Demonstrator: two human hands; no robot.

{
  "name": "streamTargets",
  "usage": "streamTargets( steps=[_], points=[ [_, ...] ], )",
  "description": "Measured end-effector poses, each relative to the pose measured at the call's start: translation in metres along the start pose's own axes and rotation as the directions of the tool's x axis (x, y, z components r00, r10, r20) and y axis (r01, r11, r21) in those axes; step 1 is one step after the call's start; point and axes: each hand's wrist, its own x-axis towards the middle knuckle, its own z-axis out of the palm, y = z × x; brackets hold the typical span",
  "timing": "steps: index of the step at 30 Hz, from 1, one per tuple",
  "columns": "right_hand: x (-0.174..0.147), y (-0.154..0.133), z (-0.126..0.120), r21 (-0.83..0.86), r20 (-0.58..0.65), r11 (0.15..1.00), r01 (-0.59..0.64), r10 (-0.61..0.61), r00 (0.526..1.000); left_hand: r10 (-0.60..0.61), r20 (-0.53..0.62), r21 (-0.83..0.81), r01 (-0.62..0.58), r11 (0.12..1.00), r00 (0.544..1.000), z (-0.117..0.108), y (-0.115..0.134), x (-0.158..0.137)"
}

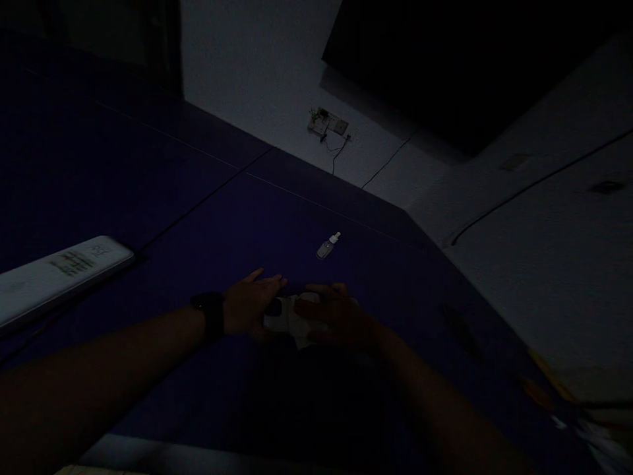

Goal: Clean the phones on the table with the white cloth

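Note:
The scene is very dark. A pale, cloth-like thing lies between my two hands, low over the dark blue table. At its left end shows a small dark piece, whose kind I cannot make out. My left hand, with a dark watch on the wrist, holds the left end between thumb and outstretched fingers. From the right, my right hand has its fingers bent over the pale thing and hides part of it. Just beyond the hands lies a small clear bottle with a white top.
On the left is a long white box with markings and a dark cord. A pale wall with a socket plate and cables borders the table. A large dark screen hangs above. Blurred items lie at the lower right.

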Motion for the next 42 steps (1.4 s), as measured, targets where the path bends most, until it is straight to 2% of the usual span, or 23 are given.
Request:
streamTargets(
  steps=[6, 13, 20, 22, 26, 28, 30, 32, 37, 39, 42],
  points=[
    [-0.018, 0.018, -0.003, 0.002, 0.049, 0.999, -0.037, 0.037, 0.998, 0.001, -0.011, 0.012, -0.001, 1.000, 1.000, -0.001, 0.002, 0.000],
    [0.011, -0.011, 0.001, 0.030, 0.014, 0.999, 0.027, -0.028, 1.000, -0.011, 0.003, 0.030, 0.010, 0.999, 1.000, -0.001, 0.002, 0.000],
    [-0.030, 0.009, 0.006, 0.002, -0.003, 0.999, 0.041, -0.041, 0.999, -0.020, -0.007, -0.009, 0.020, 1.000, 1.000, -0.002, 0.003, 0.002],
    [-0.024, -0.001, 0.006, 0.030, 0.003, 0.997, 0.071, -0.072, 0.997, -0.021, 0.008, -0.016, 0.021, 1.000, 1.000, -0.003, 0.003, 0.003],
    [0.011, -0.034, 0.002, 0.116, -0.010, 0.984, 0.133, -0.133, 0.991, -0.008, 0.030, -0.009, 0.009, 1.000, 1.000, -0.005, 0.003, 0.001],
    [0.022, -0.041, 0.001, 0.120, -0.023, 0.980, 0.156, -0.154, 0.988, 0.000, 0.024, -0.014, 0.001, 1.000, 1.000, -0.005, 0.003, -0.001],
    [0.019, -0.038, 0.005, 0.081, -0.036, 0.986, 0.147, -0.144, 0.989, 0.000, 0.004, -0.017, 0.000, 1.000, 1.000, -0.004, 0.003, -0.001],
    [0.004, -0.028, 0.012, 0.015, -0.047, 0.993, 0.117, -0.116, 0.992, -0.006, -0.010, -0.015, 0.006, 1.000, 1.000, -0.004, 0.003, -0.001],
    [-0.044, -0.008, 0.037, -0.083, -0.185, 0.987, 0.135, -0.148, 0.971, -0.009, -0.008, -0.028, 0.009, 1.000, 1.000, -0.003, 0.004, 0.001],
    [-0.048, -0.014, 0.045, -0.085, -0.246, 0.987, 0.133, -0.151, 0.958, -0.007, -0.012, -0.031, 0.006, 1.000, 1.000, -0.003, 0.003, 0.001],
    [-0.033, -0.032, 0.055, -0.057, -0.333, 0.998, 0.018, -0.036, 0.942, 0.005, -0.025, -0.028, -0.005, 1.000, 1.000, -0.001, 0.002, 0.000]
  ],
)
